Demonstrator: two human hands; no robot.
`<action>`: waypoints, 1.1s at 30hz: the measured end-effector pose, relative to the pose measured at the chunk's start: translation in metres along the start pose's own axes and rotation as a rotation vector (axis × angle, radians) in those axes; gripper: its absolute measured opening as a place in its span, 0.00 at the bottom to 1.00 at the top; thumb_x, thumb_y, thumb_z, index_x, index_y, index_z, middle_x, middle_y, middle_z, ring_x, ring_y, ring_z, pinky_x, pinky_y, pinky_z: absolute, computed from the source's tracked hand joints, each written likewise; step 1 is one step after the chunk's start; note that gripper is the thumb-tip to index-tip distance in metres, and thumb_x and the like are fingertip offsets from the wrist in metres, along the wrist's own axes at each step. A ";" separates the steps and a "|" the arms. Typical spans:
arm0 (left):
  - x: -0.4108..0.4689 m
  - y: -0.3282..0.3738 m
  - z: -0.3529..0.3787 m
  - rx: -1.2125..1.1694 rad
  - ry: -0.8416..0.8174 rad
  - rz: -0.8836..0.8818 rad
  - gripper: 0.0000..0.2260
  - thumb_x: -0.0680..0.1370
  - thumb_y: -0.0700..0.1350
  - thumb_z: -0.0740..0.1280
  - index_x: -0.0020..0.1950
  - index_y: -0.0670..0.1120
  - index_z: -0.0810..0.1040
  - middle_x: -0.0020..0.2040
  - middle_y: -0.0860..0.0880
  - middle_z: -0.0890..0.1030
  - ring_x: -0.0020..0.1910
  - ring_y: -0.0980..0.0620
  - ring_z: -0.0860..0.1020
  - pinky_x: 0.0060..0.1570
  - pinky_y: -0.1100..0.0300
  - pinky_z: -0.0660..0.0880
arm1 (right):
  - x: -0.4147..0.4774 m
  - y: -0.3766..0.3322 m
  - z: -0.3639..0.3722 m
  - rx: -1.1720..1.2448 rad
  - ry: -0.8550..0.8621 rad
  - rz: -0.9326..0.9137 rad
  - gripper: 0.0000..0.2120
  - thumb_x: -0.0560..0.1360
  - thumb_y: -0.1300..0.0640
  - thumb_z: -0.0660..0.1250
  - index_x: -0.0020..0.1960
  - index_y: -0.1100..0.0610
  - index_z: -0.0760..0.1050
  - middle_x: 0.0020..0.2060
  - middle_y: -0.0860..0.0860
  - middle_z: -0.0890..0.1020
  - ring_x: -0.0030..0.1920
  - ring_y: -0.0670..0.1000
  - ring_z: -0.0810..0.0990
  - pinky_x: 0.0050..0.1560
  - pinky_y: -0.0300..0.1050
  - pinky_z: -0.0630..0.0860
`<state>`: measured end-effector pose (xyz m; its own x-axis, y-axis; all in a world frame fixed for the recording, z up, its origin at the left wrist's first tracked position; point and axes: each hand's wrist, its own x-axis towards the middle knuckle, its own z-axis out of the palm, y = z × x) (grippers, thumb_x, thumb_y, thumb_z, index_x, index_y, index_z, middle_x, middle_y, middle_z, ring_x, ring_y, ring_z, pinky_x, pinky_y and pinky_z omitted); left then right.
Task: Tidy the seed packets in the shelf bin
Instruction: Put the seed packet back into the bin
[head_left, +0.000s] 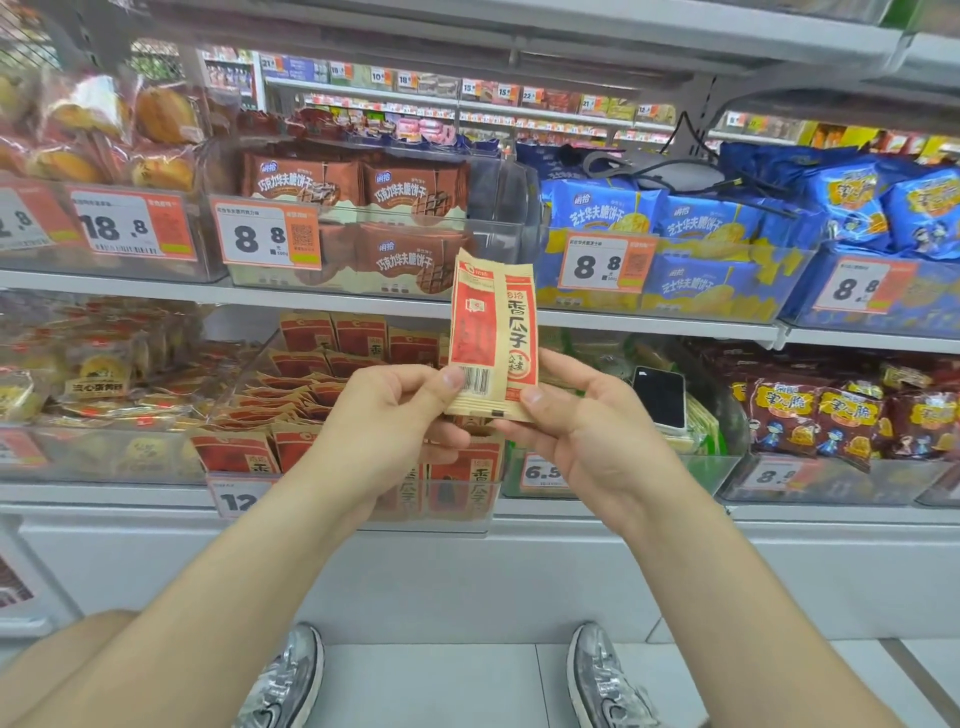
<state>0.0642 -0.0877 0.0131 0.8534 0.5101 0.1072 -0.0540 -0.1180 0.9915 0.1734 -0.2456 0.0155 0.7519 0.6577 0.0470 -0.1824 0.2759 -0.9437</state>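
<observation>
You stand in a shop: long white metal shelves (363, 299) carry clear plastic bins (498, 228) of packaged snacks, each fronted by orange-and-white price tags (270, 240), more aisles far behind.

Bright, even light is falling from overhead, leaving faint shadows under the shelves (363, 299). Glare is hazing the clear bins (104, 457) at the left. The lens is bowing straight lines toward the edges; the near seed packet (493, 332) is showing sharp, the far aisle (467, 104) soft.
</observation>
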 end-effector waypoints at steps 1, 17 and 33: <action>0.000 -0.001 -0.001 0.001 0.001 -0.005 0.11 0.86 0.51 0.67 0.56 0.48 0.87 0.46 0.51 0.90 0.36 0.56 0.84 0.40 0.60 0.85 | 0.001 0.001 0.001 0.029 0.008 0.021 0.19 0.83 0.71 0.64 0.72 0.61 0.75 0.55 0.60 0.88 0.56 0.58 0.89 0.50 0.46 0.87; -0.009 -0.001 -0.001 -0.056 0.140 -0.132 0.21 0.90 0.56 0.54 0.57 0.51 0.84 0.45 0.50 0.90 0.43 0.53 0.89 0.42 0.53 0.82 | -0.016 0.006 0.014 -0.651 -0.362 0.182 0.31 0.76 0.72 0.74 0.71 0.50 0.70 0.48 0.61 0.89 0.49 0.63 0.90 0.51 0.57 0.87; -0.014 -0.011 0.003 -0.132 -0.018 -0.185 0.14 0.90 0.48 0.59 0.62 0.52 0.85 0.54 0.48 0.90 0.53 0.48 0.89 0.61 0.38 0.82 | -0.002 0.013 0.022 -0.379 0.143 0.054 0.12 0.86 0.52 0.66 0.57 0.54 0.87 0.47 0.51 0.90 0.46 0.48 0.89 0.53 0.46 0.81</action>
<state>0.0542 -0.0967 0.0003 0.8643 0.4971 -0.0771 0.0376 0.0889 0.9953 0.1556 -0.2285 0.0102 0.8332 0.5523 -0.0271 0.0022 -0.0524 -0.9986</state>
